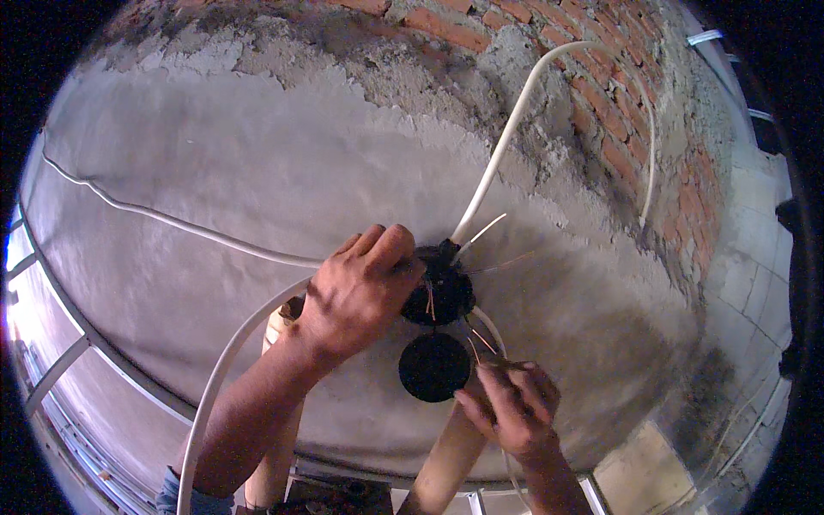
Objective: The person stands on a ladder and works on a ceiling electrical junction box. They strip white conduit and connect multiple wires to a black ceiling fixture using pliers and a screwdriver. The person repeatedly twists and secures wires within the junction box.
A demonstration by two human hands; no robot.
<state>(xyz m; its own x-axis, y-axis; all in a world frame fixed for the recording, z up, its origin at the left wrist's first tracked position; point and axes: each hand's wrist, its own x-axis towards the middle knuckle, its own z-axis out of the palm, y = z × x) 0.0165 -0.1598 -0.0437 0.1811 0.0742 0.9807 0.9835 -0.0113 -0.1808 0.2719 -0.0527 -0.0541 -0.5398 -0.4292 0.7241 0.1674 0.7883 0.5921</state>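
In front of me a round black junction box (459,298) sits against the grey plaster, with bare copper wire ends inside it. Its round black lid (433,367) hangs open just below. My left hand (360,287) is closed on the box's left side, its fingers curled over the rim; the fingertips are partly hidden. Lower right of the box, my right hand (515,403) pinches thin wires with bare copper ends (481,337), which point up toward the box. A short white wire (482,233) sticks out at the box's upper right.
White cables run from the box area: one left (197,230), one arching up (513,129) over the exposed brick (601,107), one looping past my left forearm (225,360). Two beige pole-like shapes (442,463) stand below. Metal framing (64,365) lies at the left.
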